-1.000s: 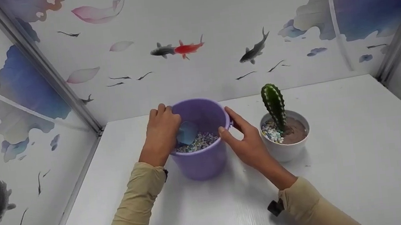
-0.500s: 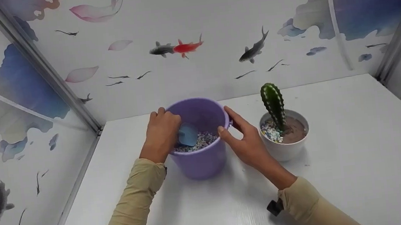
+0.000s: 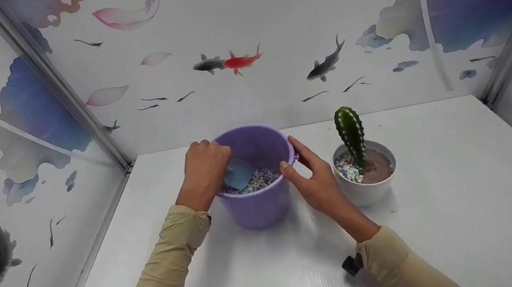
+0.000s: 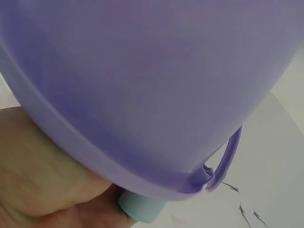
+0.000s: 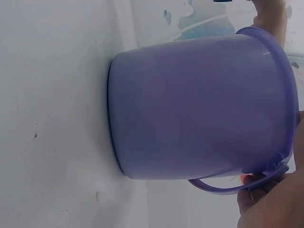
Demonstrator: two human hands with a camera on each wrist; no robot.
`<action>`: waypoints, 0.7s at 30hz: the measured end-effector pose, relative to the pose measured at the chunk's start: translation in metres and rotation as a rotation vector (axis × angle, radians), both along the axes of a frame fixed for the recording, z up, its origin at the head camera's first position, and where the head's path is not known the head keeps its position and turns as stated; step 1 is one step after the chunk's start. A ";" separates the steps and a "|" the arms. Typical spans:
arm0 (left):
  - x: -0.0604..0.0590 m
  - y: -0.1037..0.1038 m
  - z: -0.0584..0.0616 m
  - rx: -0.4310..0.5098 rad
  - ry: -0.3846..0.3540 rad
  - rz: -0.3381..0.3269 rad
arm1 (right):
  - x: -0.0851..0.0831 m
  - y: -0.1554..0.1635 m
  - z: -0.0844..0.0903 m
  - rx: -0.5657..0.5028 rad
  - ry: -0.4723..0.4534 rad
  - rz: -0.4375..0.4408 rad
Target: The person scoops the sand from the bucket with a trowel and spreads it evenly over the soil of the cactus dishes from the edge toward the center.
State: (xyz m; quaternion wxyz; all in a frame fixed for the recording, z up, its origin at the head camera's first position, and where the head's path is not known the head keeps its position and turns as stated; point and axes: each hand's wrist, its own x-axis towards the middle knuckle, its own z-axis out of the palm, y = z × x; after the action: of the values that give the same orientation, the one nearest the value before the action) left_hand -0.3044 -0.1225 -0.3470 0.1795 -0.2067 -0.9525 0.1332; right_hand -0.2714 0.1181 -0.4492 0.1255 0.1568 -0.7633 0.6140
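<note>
A purple bucket (image 3: pixel 257 212) stands on the white table with small multicoloured pebbles (image 3: pixel 263 180) in its bottom. My left hand (image 3: pixel 205 170) is at the left rim, fingers curled round the handle of a blue scoop (image 3: pixel 240 172). The scoop's blade reaches down to the pebbles. Below the rim in the left wrist view, the pale teal handle end (image 4: pixel 142 206) pokes out from my fingers. My right hand (image 3: pixel 312 182) grips the bucket's right rim, thumb on the near side and fingers outside by the handle joint. The bucket's handle (image 5: pixel 228 190) hangs down outside.
Just right of my right hand, a white pot (image 3: pixel 366 193) holds a green cactus (image 3: pixel 350 133), brown soil and coloured pebbles. Walls printed with fish enclose the white table (image 3: pixel 455 179) at the back and sides. Tiny crumbs lie near the pot.
My left hand has sunk slightly at the rim, and the scoop's blade has shifted a little toward me over the pebbles. The right hand keeps its grip on the bucket.
</note>
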 end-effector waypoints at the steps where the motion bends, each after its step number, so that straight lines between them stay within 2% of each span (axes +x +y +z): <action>1: 0.000 0.000 0.000 0.009 -0.005 -0.006 | 0.000 0.000 0.000 0.000 -0.001 0.001; 6: -0.002 -0.002 -0.001 0.066 -0.059 -0.092 | 0.001 0.001 0.001 0.001 -0.007 0.008; 10: -0.005 -0.005 -0.002 0.106 -0.146 -0.144 | 0.001 0.000 0.000 0.003 -0.011 0.010; 13: -0.006 -0.005 -0.003 0.114 -0.177 -0.145 | 0.001 0.000 0.000 0.002 -0.009 0.009; 18: -0.007 -0.002 -0.005 0.089 -0.152 -0.115 | 0.001 0.000 0.001 0.001 0.006 0.001; 21: -0.009 -0.001 -0.005 0.093 -0.169 -0.108 | 0.000 0.000 0.001 0.005 0.009 0.001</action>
State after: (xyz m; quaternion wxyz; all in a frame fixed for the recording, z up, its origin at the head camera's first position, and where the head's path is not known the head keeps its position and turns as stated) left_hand -0.3130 -0.1236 -0.3522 0.1148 -0.2599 -0.9569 0.0610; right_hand -0.2710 0.1184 -0.4486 0.1284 0.1603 -0.7642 0.6114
